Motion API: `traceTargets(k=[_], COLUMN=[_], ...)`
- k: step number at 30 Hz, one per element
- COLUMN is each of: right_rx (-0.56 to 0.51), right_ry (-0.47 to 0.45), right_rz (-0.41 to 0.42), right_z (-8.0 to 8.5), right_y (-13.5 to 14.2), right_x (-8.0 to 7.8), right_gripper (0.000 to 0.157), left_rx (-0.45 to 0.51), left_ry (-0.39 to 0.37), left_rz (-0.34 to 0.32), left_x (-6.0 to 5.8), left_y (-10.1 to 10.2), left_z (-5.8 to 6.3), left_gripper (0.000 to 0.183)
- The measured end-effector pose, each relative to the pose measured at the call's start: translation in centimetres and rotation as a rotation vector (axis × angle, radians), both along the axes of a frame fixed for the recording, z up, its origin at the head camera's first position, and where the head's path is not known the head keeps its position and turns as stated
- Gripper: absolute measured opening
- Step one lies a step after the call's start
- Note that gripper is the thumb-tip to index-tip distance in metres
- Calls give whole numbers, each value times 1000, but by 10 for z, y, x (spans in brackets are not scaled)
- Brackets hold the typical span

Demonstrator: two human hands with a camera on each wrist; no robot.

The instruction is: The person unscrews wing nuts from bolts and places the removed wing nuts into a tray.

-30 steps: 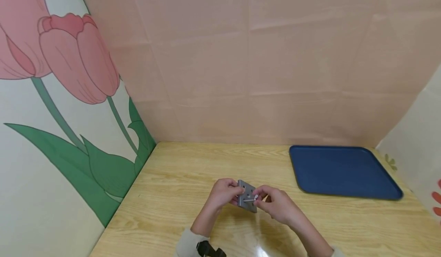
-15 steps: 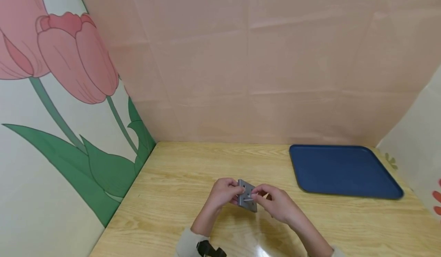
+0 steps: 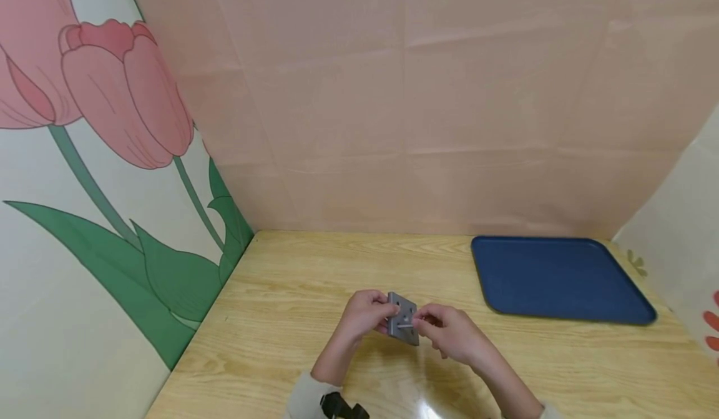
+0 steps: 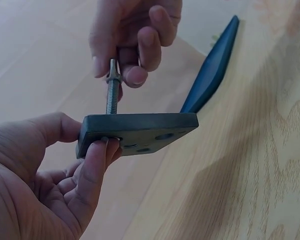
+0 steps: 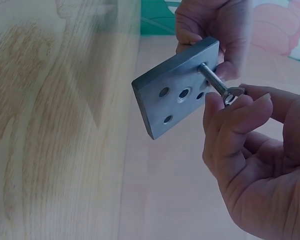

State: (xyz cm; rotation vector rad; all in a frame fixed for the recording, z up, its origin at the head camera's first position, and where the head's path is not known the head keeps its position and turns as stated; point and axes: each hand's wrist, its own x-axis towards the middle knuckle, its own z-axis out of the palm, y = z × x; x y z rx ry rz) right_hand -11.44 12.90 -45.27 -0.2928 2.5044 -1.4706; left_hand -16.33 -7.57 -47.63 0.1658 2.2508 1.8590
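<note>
Between thumb and fingers, my left hand point(image 3: 364, 314) grips a small grey metal plate point(image 3: 403, 333) by its left edge, raised above the table. Several round holes pierce the plate, as the right wrist view shows. A threaded wing screw point(image 5: 215, 80) stands out from the plate near one corner, its inner end in a hole there. My right hand point(image 3: 454, 333) pinches the winged outer end with thumb and fingertips. That winged part is partly hidden behind the fingers. In the left wrist view, a length of bare thread point(image 4: 112, 100) shows between the plate and the wings.
A blue tray point(image 3: 562, 281) lies at the back right of the wood-grain table point(image 3: 292, 281). A pink-beige sheet point(image 3: 404, 125) hangs behind the table, and a tulip-printed panel point(image 3: 168, 281) stands along the left side.
My right fingers have shifted around the screw's winged end, covering it where it showed a second ago. The left hand and the plate have stayed in place.
</note>
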Motion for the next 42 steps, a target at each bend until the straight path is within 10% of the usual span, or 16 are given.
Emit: traceTargets(k=[16,27,42], right_rx=[21,21,58], right_ry=[65,-24,-2], right_rz=[56,-102,7], right_z=[1,2,1], right_y=[1,-1,3], right_x=[0,-2,0], right_gripper=[14,30,23], left_rx=[-17,-16,-16], left_ry=[-5,5,-9], left_rz=[8,2,1], left_x=[-1,-1,-2], left_y=[0,1,2], left_z=[0,0,0], left_gripper=[16,18,16])
